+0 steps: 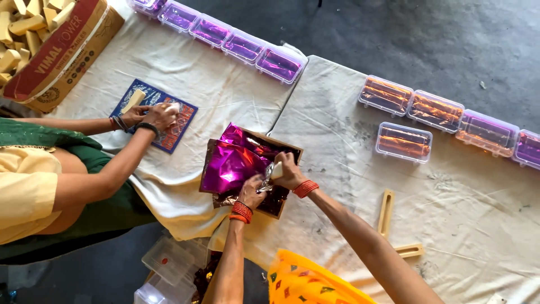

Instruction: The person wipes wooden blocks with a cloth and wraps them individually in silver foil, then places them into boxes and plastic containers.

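Foil sheets (233, 163), shiny magenta, lie stacked in a shallow cardboard tray (292, 150) at the centre of the frame, within easy reach of both hands. The left hand (251, 191) is closed, pinching the foil's edge to lift one sheet free. The right hand (289, 171) grips a small pale bar (276, 170) just above the stack. Filled clear boxes (404, 142) line the cloth-covered worktop (478, 214) along the upper right. At left, another person's hands (149, 115) work over a blue sheet (154, 115).
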